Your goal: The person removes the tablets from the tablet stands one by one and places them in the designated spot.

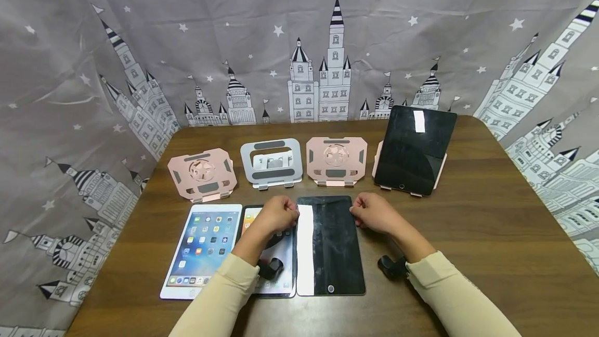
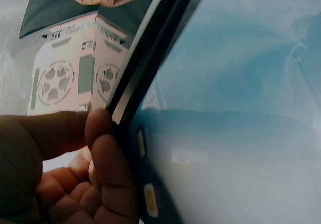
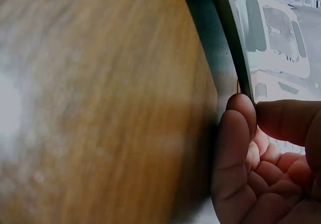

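Note:
A black-framed tablet (image 1: 339, 243) with a dark screen lies on the table between my hands. My left hand (image 1: 279, 213) pinches its left edge near the top, thumb and forefinger meeting at the rim in the left wrist view. Opposite, my right hand (image 1: 376, 213) pinches the right edge between thumb and forefinger (image 3: 233, 143). Under my left forearm lies a second black-framed tablet (image 1: 283, 264), its screen lit and partly hidden. Left of that is a white tablet (image 1: 208, 243) showing app icons.
Beyond the tablets stand a pink stand (image 1: 208, 188), a grey stand (image 1: 272, 174) and another pink stand (image 1: 335, 173). At the back right a dark tablet (image 1: 414, 152) leans on a pink stand (image 1: 441, 169). A castle-print curtain (image 1: 224, 20) hangs behind the wooden table (image 1: 496, 233).

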Action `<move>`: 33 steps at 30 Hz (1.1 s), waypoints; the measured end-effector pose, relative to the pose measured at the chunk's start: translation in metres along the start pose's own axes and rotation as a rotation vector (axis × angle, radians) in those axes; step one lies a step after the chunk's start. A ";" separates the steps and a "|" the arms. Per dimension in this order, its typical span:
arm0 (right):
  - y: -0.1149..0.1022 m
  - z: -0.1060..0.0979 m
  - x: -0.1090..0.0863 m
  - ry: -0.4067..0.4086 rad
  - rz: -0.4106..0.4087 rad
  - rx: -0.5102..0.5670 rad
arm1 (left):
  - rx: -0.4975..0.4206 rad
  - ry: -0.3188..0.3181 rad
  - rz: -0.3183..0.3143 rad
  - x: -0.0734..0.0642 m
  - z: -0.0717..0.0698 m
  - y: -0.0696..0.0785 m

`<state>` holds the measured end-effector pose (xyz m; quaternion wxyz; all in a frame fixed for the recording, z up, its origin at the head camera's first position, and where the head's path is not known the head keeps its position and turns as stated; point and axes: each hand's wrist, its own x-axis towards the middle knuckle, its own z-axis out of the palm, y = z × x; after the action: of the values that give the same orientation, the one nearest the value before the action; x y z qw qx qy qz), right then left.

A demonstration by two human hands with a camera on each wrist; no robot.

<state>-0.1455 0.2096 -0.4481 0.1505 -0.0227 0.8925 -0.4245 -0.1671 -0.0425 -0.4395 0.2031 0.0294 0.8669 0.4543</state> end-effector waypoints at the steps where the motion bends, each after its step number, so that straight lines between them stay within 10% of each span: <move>1: 0.000 0.000 0.000 0.003 -0.002 -0.007 | -0.011 -0.004 -0.005 0.000 0.000 0.000; 33: -0.007 0.006 -0.001 0.054 0.083 -0.113 | 0.169 0.041 0.047 -0.001 0.003 -0.001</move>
<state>-0.1438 0.2012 -0.4463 0.1424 0.0171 0.9189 -0.3675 -0.1652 -0.0413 -0.4416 0.1716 0.0576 0.9052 0.3846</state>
